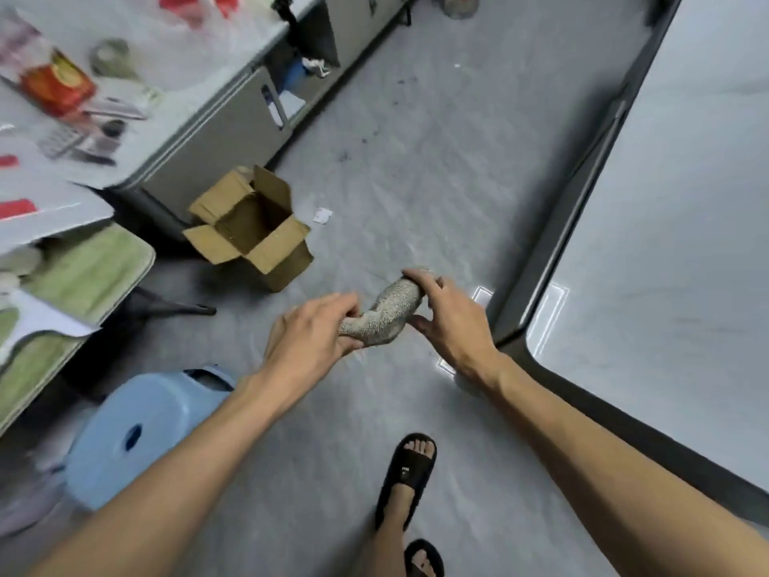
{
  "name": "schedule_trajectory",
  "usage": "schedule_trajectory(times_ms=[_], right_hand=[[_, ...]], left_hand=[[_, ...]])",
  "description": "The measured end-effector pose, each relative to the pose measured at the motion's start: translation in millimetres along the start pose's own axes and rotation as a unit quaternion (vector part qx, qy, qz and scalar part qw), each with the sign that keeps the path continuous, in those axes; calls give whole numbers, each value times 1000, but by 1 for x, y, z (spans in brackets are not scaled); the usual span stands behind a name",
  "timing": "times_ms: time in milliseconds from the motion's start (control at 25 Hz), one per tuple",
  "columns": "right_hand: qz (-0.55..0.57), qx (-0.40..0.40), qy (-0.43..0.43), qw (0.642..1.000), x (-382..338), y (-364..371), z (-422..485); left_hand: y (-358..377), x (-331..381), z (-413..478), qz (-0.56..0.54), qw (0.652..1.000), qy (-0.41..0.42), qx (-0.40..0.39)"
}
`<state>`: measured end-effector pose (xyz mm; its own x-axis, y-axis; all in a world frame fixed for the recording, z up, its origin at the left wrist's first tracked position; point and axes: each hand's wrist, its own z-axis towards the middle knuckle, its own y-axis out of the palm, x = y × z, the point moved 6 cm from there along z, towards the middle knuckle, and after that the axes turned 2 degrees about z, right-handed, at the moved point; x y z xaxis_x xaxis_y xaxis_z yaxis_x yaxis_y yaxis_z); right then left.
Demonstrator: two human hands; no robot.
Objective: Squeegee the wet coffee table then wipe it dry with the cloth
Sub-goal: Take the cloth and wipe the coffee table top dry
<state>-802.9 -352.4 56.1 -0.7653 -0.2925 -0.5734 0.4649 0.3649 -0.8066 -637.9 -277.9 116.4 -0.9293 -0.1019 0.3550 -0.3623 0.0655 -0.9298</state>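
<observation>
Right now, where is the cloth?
In the head view the cloth is near the centre, gripped between the left hand and the right hand above the floor, just left of the coffee table.

You work in even, cool indoor light from overhead. A lamp's rectangular outline glares on the coffee table near its corner and again on the floor beside it. Soft shadows lie beside the cardboard box. Motion blur smears the counter and blue stool at left. Your left hand, right hand and the cloth look fairly sharp. The wide lens bows the table's edge.
</observation>
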Motion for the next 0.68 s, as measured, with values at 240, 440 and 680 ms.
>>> schedule_trajectory(times_ms=[240, 440, 680], right_hand=[[-97, 36, -112, 988, -137, 47, -15], [-142, -104, -246, 953, -255, 168, -34], [-70, -182, -236, 952, -370, 306, -19]], left_hand=[[-56, -127, -117, -98, 970, -220, 30], [-47, -266, -240, -188, 907, -375, 51], [-28, -425, -315, -306, 819, -471, 121]])
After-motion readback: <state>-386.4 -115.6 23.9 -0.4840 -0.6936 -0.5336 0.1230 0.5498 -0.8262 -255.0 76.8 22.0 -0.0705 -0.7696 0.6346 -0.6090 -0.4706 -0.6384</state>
